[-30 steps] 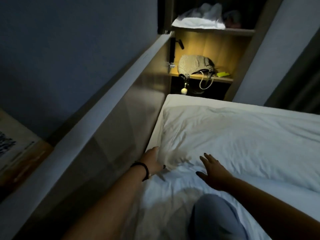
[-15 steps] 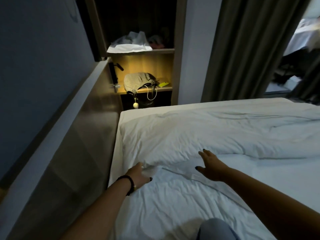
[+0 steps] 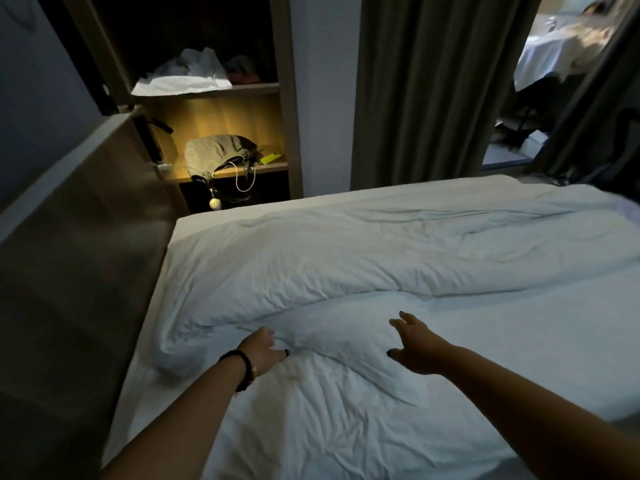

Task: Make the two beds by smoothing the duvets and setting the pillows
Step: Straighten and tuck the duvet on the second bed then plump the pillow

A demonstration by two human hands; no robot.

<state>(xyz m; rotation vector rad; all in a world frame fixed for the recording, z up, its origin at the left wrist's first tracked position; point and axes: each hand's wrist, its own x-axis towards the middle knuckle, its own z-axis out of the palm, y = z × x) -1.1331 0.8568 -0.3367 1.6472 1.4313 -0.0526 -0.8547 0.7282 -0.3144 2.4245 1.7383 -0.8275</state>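
A white duvet lies bunched in a long thick roll across the far half of the bed, its near layer spread wrinkled toward me. My left hand, with a dark band at the wrist, sits at the roll's near edge toward the headboard. Its fingers curl into the fabric and its thumb points right. My right hand hovers just above the duvet's near layer with fingers spread, holding nothing. The white sheet shows flat at the right. No pillow is in view.
A padded headboard runs along the left. Beyond the bed a lit shelf niche holds a woven handbag and, above it, folded white cloth. Dark curtains hang behind, with a gap at the far right.
The view has lifted and swung right, bringing more of the bed and the curtains into sight. My left hand has shifted right along the duvet's edge, and my right hand has spread wider apart from it.
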